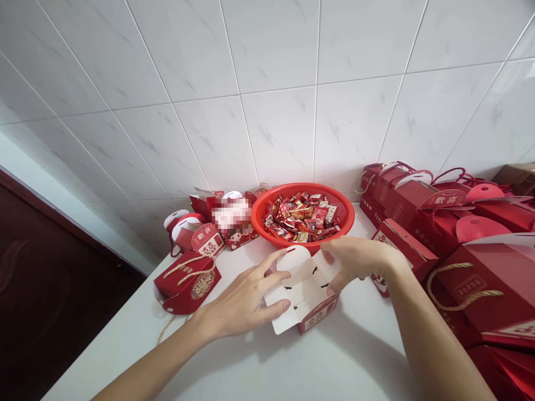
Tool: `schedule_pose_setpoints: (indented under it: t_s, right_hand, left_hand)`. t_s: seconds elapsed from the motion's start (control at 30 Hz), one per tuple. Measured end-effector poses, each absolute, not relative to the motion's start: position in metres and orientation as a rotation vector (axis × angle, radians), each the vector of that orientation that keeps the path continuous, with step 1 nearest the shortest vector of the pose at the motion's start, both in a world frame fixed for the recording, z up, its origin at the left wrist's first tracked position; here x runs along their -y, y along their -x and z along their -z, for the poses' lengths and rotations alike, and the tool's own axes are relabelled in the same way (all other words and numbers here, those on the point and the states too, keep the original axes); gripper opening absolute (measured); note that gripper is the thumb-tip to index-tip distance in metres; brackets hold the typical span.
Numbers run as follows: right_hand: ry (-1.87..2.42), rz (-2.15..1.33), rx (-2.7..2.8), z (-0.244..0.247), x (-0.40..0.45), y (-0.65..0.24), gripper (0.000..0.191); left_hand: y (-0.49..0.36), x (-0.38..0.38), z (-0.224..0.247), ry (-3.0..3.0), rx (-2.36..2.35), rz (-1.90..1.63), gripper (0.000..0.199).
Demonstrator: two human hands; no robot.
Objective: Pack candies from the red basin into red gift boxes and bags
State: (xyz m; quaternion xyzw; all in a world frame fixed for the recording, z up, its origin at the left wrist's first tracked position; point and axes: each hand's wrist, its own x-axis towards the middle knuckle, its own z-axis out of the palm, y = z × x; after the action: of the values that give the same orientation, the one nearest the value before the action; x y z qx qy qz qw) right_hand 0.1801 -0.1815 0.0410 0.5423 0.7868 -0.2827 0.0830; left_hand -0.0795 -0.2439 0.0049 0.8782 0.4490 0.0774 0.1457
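Note:
A red gift box [305, 293] with a white inside sits on the table in front of me, its top flaps spread apart. My left hand [254, 287] grips its left side, with the thumb and a finger over the white flap. On the right side, my right hand [355, 260] holds the box wall, its thumb on the inner face and the other fingers partly hidden behind. Some dark slots or marks show inside the box. Just behind it stands a red plastic basket [258, 220] full of wrapped candies [301, 214].
Several red gift boxes [418, 206] are massed along the right of the white table [355, 356]. More boxes stand at the left, including one with a rope handle [188, 281]. A tiled wall [276, 128] rises behind; a dark brown surface [54, 289] lies beyond the left edge.

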Motion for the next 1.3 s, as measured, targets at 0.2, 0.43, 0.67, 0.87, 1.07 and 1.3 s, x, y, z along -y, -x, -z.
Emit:
schedule_pose_setpoints:
  t_s: [0.2, 0.43, 0.67, 0.87, 1.07, 1.3]
  right_hand:
    - [-1.596, 0.914, -2.351, -0.040, 0.180, -0.176, 0.064]
    - [-1.567, 0.721, -2.517, -0.041, 0.177, -0.182, 0.032]
    - [-1.670, 0.613, -2.799, -0.055, 0.175, -0.201, 0.025]
    - [-1.926, 0.669, -2.991, -0.032, 0.133, -0.180, 0.013]
    - [-1.814, 0.722, -2.733, -0.001, 0.092, -0.161, 0.021]
    - [-1.734, 0.794, -2.565, 0.006, 0.075, -0.159, 0.058]
  left_hand:
    - [0.079, 0.260, -0.001, -2.467, -1.445, -0.039, 0.052]
    - [0.074, 0.248, 0.007, -2.477, -1.479, -0.152, 0.054]
    - [0.072, 0.234, -0.016, -2.599, -1.409, -0.410, 0.039]
    - [0.058, 0.163, -0.042, -2.539, -1.285, -0.389, 0.033]
    - [0.029, 0.089, -0.024, -2.438, -1.311, 0.358, 0.038]
    - [0.012, 0.064, 0.001, -2.484, -1.432, 0.522, 0.062]
